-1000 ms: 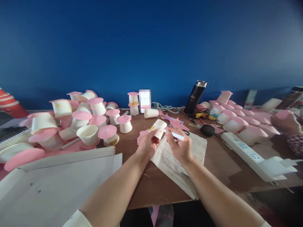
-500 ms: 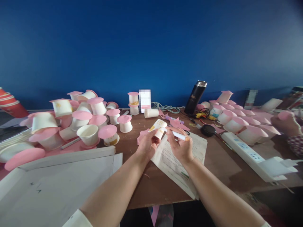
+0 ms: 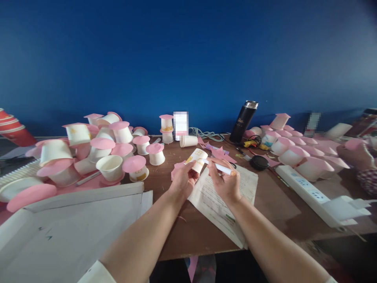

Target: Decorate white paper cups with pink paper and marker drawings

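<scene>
Head view: the left hand (image 3: 182, 182) grasps a white paper cup (image 3: 198, 156) with yellow drawings on its wall, holding it tilted at the upper left corner of the printed sheet (image 3: 210, 204). Over the upper part of that sheet, the right hand (image 3: 226, 185) grips a white marker (image 3: 223, 169) with an orange end, like a pen, its tip at the cup's side; whether the tip touches, I cannot tell. Just beyond the sheet lie pink paper scraps (image 3: 220, 153); farther beyond, to its right, stands a black flask (image 3: 244, 124). Left of the sheet are a crowd of pink-topped cups (image 3: 134, 165) and a white box (image 3: 88, 232). Right of it lie a black lid (image 3: 259, 162) and a power strip (image 3: 304, 190).
</scene>
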